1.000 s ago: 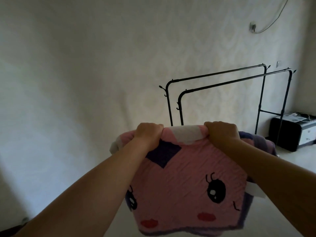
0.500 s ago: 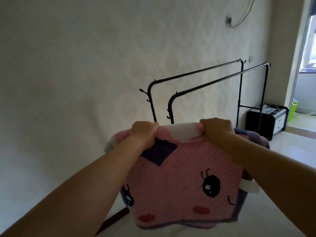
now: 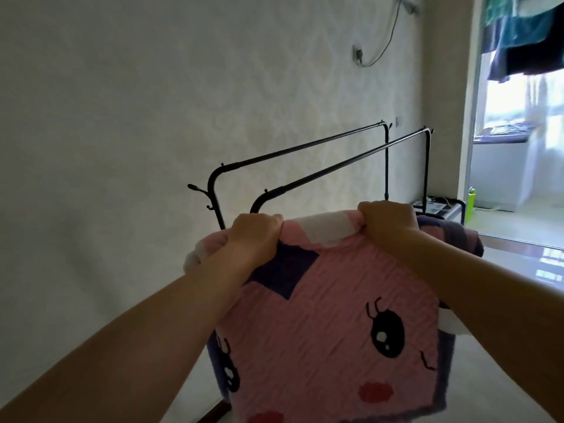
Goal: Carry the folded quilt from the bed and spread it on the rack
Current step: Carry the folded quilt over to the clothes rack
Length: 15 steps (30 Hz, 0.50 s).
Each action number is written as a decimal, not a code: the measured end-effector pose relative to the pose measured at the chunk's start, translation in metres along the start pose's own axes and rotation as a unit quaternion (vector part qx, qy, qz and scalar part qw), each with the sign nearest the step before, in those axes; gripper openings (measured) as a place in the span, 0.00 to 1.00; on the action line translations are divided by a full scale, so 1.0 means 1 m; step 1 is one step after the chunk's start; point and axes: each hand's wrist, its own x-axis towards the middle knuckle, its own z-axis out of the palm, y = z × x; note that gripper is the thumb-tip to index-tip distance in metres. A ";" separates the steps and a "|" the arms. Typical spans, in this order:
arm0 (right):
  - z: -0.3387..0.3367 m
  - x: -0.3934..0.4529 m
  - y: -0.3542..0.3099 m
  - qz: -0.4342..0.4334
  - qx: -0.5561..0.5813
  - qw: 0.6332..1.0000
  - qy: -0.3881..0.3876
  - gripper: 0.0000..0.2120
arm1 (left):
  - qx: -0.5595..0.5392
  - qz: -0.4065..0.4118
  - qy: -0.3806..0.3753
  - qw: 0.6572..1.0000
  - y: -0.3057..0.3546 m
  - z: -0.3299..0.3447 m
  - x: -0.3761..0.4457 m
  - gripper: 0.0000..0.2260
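The folded quilt [image 3: 323, 325] is pink with a cartoon face, purple patches and a white band along its top. It hangs in front of me at chest height. My left hand [image 3: 254, 233] is clenched on its top edge at the left, and my right hand [image 3: 389, 221] grips the top edge at the right. Just beyond the quilt stands the black metal rack [image 3: 305, 152], with two parallel top bars running away to the right along the wall. The rack's near uprights are partly hidden behind the quilt.
A pale patterned wall [image 3: 137, 117] runs along the left, close behind the rack. A dark low cabinet [image 3: 442, 209] stands past the rack's far end. A doorway [image 3: 518, 141] at the right opens to a bright balcony with hanging clothes [image 3: 525, 32]. The floor is glossy.
I have walked closer to the rack and turned right; the rack looms larger and the balcony doorway has come into view. Both hands keep the same grip on the quilt.
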 end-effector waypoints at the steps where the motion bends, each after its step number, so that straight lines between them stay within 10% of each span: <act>1: 0.010 0.016 0.016 0.004 -0.005 1.000 0.003 0.08 | -0.004 0.001 0.001 1.000 0.008 0.007 0.023 0.10; 15: 0.070 0.231 0.162 0.019 0.035 0.989 0.140 0.07 | 0.021 -0.036 0.021 0.999 0.045 0.028 0.285 0.10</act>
